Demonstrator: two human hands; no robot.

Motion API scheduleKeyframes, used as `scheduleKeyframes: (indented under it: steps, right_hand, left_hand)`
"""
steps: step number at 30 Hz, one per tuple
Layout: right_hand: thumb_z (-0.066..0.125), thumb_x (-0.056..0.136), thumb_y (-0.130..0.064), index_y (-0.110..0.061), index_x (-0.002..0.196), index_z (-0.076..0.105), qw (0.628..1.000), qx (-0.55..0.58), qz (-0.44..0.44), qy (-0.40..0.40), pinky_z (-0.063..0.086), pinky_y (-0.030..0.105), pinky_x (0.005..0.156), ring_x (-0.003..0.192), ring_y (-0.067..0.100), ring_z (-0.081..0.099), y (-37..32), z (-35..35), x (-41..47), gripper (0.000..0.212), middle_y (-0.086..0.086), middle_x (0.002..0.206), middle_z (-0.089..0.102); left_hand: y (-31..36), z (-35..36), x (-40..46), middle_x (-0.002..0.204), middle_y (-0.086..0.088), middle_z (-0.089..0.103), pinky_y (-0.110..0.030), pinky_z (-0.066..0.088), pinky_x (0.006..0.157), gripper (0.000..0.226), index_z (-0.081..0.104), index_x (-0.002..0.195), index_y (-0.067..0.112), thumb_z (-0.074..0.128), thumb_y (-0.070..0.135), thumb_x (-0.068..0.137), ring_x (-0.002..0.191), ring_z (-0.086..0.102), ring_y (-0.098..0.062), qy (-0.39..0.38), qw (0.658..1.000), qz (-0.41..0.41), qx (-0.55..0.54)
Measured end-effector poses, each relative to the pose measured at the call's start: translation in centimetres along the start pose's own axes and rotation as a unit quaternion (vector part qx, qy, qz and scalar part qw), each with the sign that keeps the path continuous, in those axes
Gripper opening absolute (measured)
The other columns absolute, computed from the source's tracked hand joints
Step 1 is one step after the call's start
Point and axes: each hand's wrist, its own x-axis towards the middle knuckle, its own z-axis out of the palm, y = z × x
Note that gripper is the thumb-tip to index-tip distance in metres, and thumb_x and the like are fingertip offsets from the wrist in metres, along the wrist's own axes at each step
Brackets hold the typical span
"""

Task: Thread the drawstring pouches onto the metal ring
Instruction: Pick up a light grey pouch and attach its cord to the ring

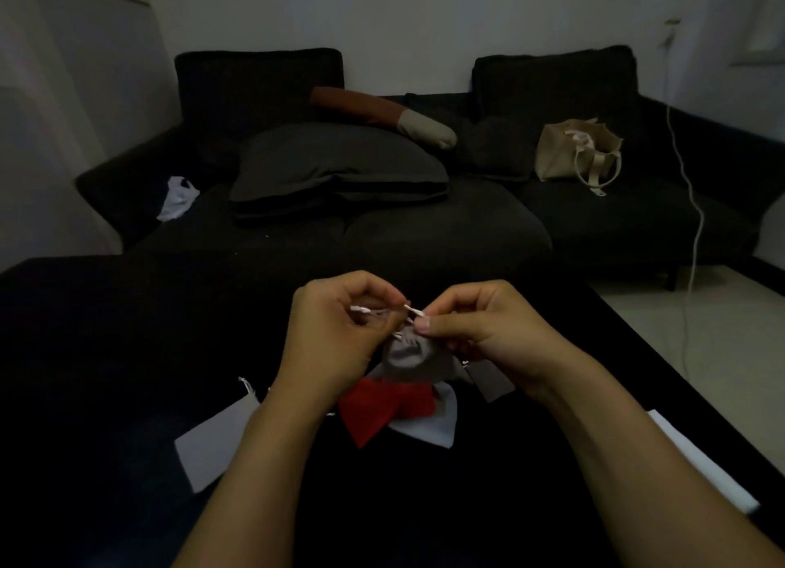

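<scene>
Above dark table (127, 355), left hand (335, 334) and right hand (480, 329) fingers pinch grey pouch (410, 359) drawstrings

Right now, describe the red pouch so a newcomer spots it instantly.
On the black table, look just below the two hands. The red pouch hangs among grey and white ones, the only red item there.
</scene>
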Motion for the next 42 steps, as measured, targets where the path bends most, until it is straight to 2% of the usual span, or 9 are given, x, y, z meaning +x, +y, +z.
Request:
scheduleKeyframes:
  steps: [4, 7, 15, 21, 25, 28, 31, 36, 42]
  right_hand:
    - [0.062, 0.088, 0.005, 0.009, 0.095, 0.066, 0.995, 0.077, -0.009, -0.059, 0.038, 0.009, 0.042, 0.041, -0.001, 0.053, -0.5, 0.5, -0.3, 0.01, -0.003, 0.054, 0.062]
    - [0.054, 0.096, -0.009, 0.004, 0.091, 0.068, 0.992, 0.101, 0.003, -0.079, 0.037, 0.011, 0.042, 0.042, 0.0, 0.05, -0.6, 0.7, -0.2, 0.019, -0.007, 0.05, 0.059]
    - [0.062, 0.093, -0.015, -0.008, 0.113, 0.067, 0.992, 0.119, -0.019, -0.032, 0.048, 0.02, 0.058, 0.076, 0.012, 0.068, 0.1, 1.9, 0.4, 0.022, 0.006, 0.091, 0.074]
    - [0.057, 0.096, -0.02, -0.006, 0.084, 0.068, 0.989, 0.127, -0.042, 0.055, 0.044, 0.019, 0.052, 0.061, 0.011, 0.055, -0.3, 1.1, 0.6, 0.021, 0.006, 0.069, 0.061]
    - [0.055, 0.095, -0.032, -0.01, 0.077, 0.066, 0.952, 0.297, 0.018, 0.067, 0.044, 0.028, 0.066, 0.069, 0.013, 0.058, -0.6, 1.3, 0.7, 0.031, 0.005, 0.082, 0.071]
    - [0.054, 0.096, -0.034, -0.015, 0.065, 0.052, 0.888, 0.455, 0.04, 0.057, 0.043, 0.02, 0.053, 0.061, 0.011, 0.057, -1.1, 1.3, 0.6, 0.036, 0.009, 0.1, 0.075]
    - [0.051, 0.098, -0.035, -0.017, 0.066, 0.045, 0.866, 0.494, 0.041, 0.062, 0.034, 0.016, 0.041, 0.048, 0.008, 0.05, -0.9, 1.0, 0.8, 0.036, 0.006, 0.078, 0.072]
    - [0.043, 0.102, -0.032, -0.016, 0.07, 0.043, 0.891, 0.442, 0.004, 0.105, 0.022, 0.015, 0.038, 0.04, 0.005, 0.029, -0.8, -0.3, 1.3, 0.037, -0.004, 0.056, 0.037]
    - [0.042, 0.103, -0.035, -0.016, 0.072, 0.042, 0.932, 0.352, -0.016, 0.09, 0.018, 0.018, 0.04, 0.042, 0.006, 0.027, -0.7, 1.1, 0.9, 0.035, -0.002, 0.053, 0.035]
  left_hand:
    - [0.3, 1.3, -0.6, 0.079, 0.01, 0.072, -0.007, 0.05, 0.066, 0.018, 0.076, 0.088, 0.016, 0.076, 0.001, 0.078, 0.074, 0.069, 0.003, 0.088, 0.988, 0.08, 0.095]
    - [0.4, 1.7, -0.7, 0.084, 0.008, 0.073, -0.008, 0.051, 0.071, 0.021, 0.076, 0.094, 0.015, 0.074, -0.001, 0.081, 0.08, 0.069, 0.003, 0.15, 0.985, 0.073, 0.054]
    - [1.5, 2.1, -0.5, 0.079, 0.005, 0.076, -0.018, 0.055, 0.068, 0.019, 0.076, 0.087, 0.017, 0.073, 0.0, 0.082, 0.078, 0.073, -0.006, 0.16, 0.982, -0.003, -0.102]
    - [1.3, 1.7, -0.3, 0.077, 0.01, 0.076, -0.013, 0.052, 0.066, 0.02, 0.076, 0.086, 0.018, 0.074, 0.0, 0.081, 0.075, 0.072, -0.002, 0.121, 0.986, -0.027, -0.111]
    - [0.8, 1.3, 0.1, 0.078, 0.004, 0.077, -0.016, 0.053, 0.065, 0.016, 0.077, 0.089, 0.017, 0.071, 0.003, 0.084, 0.076, 0.073, -0.006, 0.07, 0.986, -0.069, -0.132]
    - [0.4, 0.8, 0.2, 0.085, 0.004, 0.078, -0.02, 0.054, 0.069, 0.017, 0.078, 0.092, 0.019, 0.065, 0.008, 0.09, 0.082, 0.074, -0.009, 0.011, 0.99, -0.071, -0.124]
    - [0.5, 0.6, 0.2, 0.086, 0.0, 0.078, -0.029, 0.056, 0.074, 0.016, 0.078, 0.093, 0.015, 0.062, 0.015, 0.094, 0.085, 0.074, -0.015, 0.04, 0.987, -0.085, -0.129]
    - [0.2, 0.6, 0.7, 0.078, -0.006, 0.071, -0.028, 0.051, 0.073, 0.023, 0.076, 0.086, 0.015, 0.059, 0.027, 0.096, 0.074, 0.064, -0.019, 0.184, 0.913, -0.187, -0.311]
    - [1.0, 1.1, 1.2, 0.073, -0.001, 0.071, -0.014, 0.043, 0.044, 0.032, 0.058, 0.08, 0.016, 0.045, 0.037, 0.101, 0.052, 0.056, -0.004, 0.129, 0.802, -0.242, -0.531]
